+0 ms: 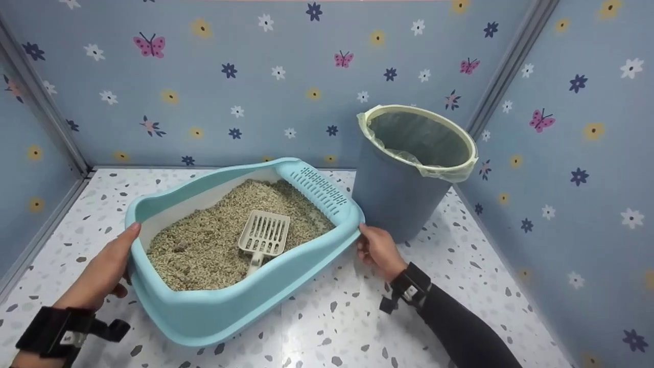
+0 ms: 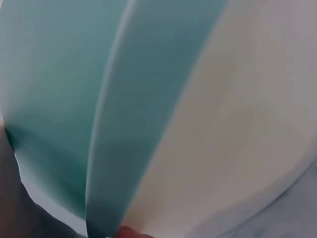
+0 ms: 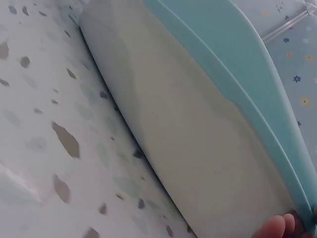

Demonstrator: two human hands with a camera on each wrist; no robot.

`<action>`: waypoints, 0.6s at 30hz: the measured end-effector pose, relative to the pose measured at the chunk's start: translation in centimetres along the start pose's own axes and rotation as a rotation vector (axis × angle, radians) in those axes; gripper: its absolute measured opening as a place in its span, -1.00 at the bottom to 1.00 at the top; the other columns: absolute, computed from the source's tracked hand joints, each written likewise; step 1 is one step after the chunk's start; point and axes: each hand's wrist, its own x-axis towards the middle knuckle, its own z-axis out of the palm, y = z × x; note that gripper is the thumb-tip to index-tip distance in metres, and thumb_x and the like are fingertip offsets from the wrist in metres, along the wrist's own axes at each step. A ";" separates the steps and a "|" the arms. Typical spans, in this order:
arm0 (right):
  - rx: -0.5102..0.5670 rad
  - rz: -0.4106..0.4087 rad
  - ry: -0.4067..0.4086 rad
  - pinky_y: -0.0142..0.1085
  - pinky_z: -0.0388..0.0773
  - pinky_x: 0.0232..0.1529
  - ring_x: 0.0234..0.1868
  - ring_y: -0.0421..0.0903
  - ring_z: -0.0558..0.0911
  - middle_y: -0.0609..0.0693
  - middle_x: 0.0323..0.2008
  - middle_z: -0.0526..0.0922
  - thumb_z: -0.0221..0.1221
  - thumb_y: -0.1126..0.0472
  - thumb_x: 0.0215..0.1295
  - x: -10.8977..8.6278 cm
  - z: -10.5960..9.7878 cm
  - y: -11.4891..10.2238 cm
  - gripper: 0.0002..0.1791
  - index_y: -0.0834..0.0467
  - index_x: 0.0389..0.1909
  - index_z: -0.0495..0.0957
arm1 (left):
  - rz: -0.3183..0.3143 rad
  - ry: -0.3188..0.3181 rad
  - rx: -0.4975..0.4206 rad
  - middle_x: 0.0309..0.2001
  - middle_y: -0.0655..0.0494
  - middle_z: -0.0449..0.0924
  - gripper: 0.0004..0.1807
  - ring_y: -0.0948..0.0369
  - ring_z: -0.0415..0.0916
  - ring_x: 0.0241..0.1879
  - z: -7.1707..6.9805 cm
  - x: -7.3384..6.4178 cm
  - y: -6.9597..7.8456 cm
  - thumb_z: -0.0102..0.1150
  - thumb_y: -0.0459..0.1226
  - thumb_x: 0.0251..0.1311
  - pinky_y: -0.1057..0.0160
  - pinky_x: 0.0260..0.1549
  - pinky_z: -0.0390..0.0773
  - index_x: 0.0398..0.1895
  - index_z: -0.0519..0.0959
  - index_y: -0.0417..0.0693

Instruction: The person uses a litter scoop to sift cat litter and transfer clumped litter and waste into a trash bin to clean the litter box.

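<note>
A light-blue litter box [image 1: 225, 312] with a pale inner tray stands at an angle on the floor, holding brown granular litter [image 1: 204, 250]. On the litter lies a cream slotted scoop [image 1: 264, 232], its handle toward the near wall. My left hand [image 1: 104, 266] grips the box's left end, thumb on the rim and fingers outside below. At the right corner my right hand [image 1: 380, 250] pinches the rim. In the right wrist view, fingertips [image 3: 275, 227] show under the blue edge, beside the pale lower wall. Only a fingertip [image 2: 130, 232] appears in the left wrist view.
A grey-blue trash bin [image 1: 398, 199] with a pale rim and a thin liner stands just behind the box's right end. Flower-and-butterfly panels [image 1: 265, 122] enclose the back and both sides. The floor [image 1: 327, 327] is white with dark speckles.
</note>
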 end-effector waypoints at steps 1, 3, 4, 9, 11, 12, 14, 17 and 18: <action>-0.021 -0.005 0.026 -0.38 0.30 -0.60 -0.55 -0.16 0.49 -0.03 -0.47 0.53 0.03 -0.08 0.79 0.5 -0.3 -0.1 -0.53 0.14 -0.33 0.56 | -0.013 -0.003 -0.007 -0.40 -0.06 0.54 -0.05 0.02 0.47 -0.46 0.5 -0.6 0.2 -0.53 0.43 0.66 0.11 -0.62 0.51 0.21 0.49 -0.26; -0.063 -0.008 0.069 -0.36 0.30 -0.60 -0.57 -0.16 0.47 -0.02 -0.49 0.53 0.01 -0.10 0.80 1.4 -0.7 -0.3 -0.50 0.13 -0.34 0.57 | -0.031 -0.028 -0.026 -0.35 -0.07 0.58 -0.02 0.03 0.50 -0.44 1.5 -1.7 0.6 -0.52 0.42 0.66 0.13 -0.62 0.51 0.39 0.38 -0.32; -0.083 -0.009 0.085 -0.34 0.29 -0.60 -0.57 -0.16 0.47 -0.02 -0.51 0.53 0.01 -0.11 0.80 1.8 -0.8 -0.4 -0.50 0.13 -0.34 0.57 | -0.038 -0.036 -0.036 -0.33 -0.08 0.59 0.00 0.03 0.50 -0.44 2.0 -2.2 0.8 -0.49 0.42 0.66 0.14 -0.63 0.51 0.49 0.28 -0.34; -0.116 -0.018 0.121 -0.31 0.27 -0.57 -0.57 -0.14 0.44 -0.01 -0.53 0.50 -0.02 -0.09 0.81 2.3 -1.0 -0.5 -0.53 0.13 -0.29 0.56 | -0.027 -0.019 -0.082 -0.35 -0.05 0.56 -0.02 0.10 0.45 -0.47 3.6 -3.0 1.6 -0.35 0.37 0.69 0.18 -0.67 0.50 0.59 0.11 -0.37; -0.117 -0.033 0.118 -0.32 0.28 -0.56 -0.55 -0.14 0.44 -0.02 -0.52 0.49 -0.02 -0.07 0.81 2.1 -1.0 -0.4 -0.55 0.13 -0.28 0.54 | -0.020 0.001 -0.087 -0.39 -0.03 0.55 -0.06 0.12 0.42 -0.50 3.6 -2.7 1.6 -0.34 0.36 0.69 0.20 -0.67 0.48 0.54 0.15 -0.36; -0.115 -0.037 0.112 -0.33 0.29 -0.56 -0.55 -0.15 0.45 -0.03 -0.52 0.49 -0.02 -0.06 0.81 1.9 -1.0 -0.3 -0.55 0.13 -0.28 0.54 | -0.015 0.011 -0.084 -0.40 -0.03 0.54 -0.07 0.12 0.41 -0.52 3.4 -2.5 1.4 -0.34 0.36 0.69 0.20 -0.68 0.47 0.53 0.17 -0.35; -0.103 -0.046 0.093 -0.34 0.30 -0.55 -0.54 -0.15 0.44 -0.02 -0.51 0.49 -0.02 -0.05 0.82 1.3 -0.9 0.0 -0.55 0.13 -0.28 0.53 | 0.005 0.023 -0.085 -0.42 -0.02 0.51 -0.09 0.15 0.37 -0.56 3.0 -2.1 1.0 -0.35 0.35 0.70 0.22 -0.69 0.45 0.48 0.20 -0.35; -0.084 -0.045 0.062 -0.36 0.31 -0.56 -0.53 -0.16 0.44 -0.03 -0.48 0.50 -0.03 -0.04 0.83 0.0 -0.6 0.3 -0.56 0.13 -0.27 0.53 | 0.067 0.048 -0.086 -0.43 -0.02 0.50 -0.16 0.19 0.31 -0.63 2.0 -1.0 0.2 -0.35 0.32 0.72 0.21 -0.73 0.44 0.39 0.28 -0.34; -0.083 -0.044 0.053 -0.36 0.32 -0.56 -0.53 -0.15 0.44 -0.03 -0.48 0.50 -0.03 -0.04 0.82 -0.5 -0.6 0.4 -0.57 0.13 -0.26 0.53 | 0.095 0.050 -0.087 -0.44 -0.02 0.51 -0.18 0.20 0.29 -0.65 1.6 -0.5 -0.1 -0.35 0.30 0.73 0.21 -0.75 0.42 0.36 0.30 -0.32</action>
